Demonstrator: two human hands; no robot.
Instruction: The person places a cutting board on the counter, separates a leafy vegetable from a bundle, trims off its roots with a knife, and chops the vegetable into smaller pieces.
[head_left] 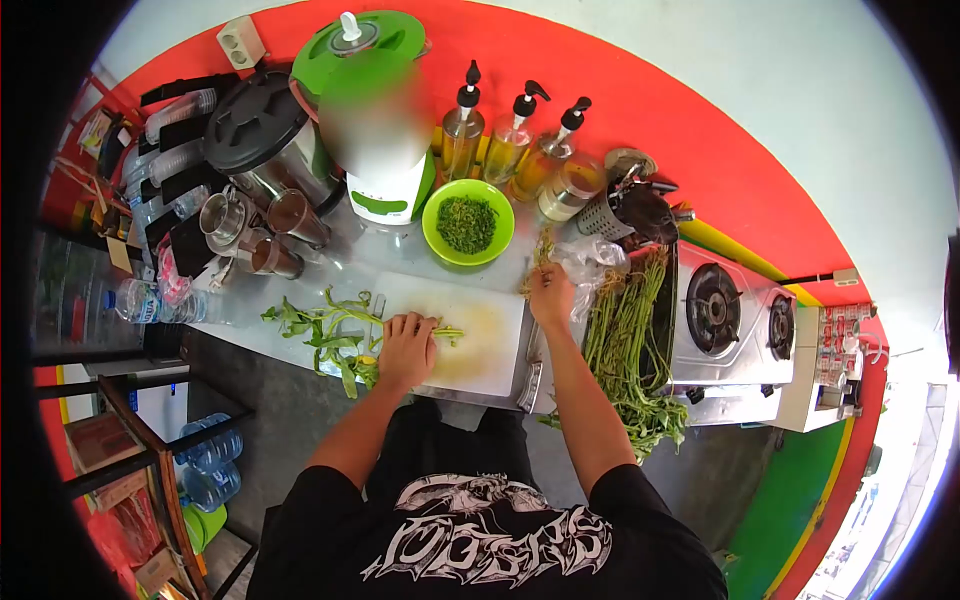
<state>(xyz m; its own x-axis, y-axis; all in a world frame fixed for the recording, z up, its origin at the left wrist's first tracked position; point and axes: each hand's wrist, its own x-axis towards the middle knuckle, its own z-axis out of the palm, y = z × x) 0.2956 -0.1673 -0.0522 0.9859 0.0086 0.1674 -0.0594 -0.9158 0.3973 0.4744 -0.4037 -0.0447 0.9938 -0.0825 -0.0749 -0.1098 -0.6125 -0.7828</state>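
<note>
Several leafy stems [328,340] lie at your left, their bare ends reaching onto the white cutting board [487,345]; your left hand [407,350] is closed over them near its left edge. Behind the board sits a green bowl [468,259] of chopped greens [467,222]. Your right hand [551,296], fingers bunched, is beside a plastic bag [597,260]; I cannot tell what it grips. Rightmost, a long-stemmed bundle [628,335] lies beside the stove [760,345].

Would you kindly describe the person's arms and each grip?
The left sleeve and right sleeve are short and black, belonging to a black shirt with white lettering. Below them the arms are bare. The left grip and right grip are ungloved.
</note>
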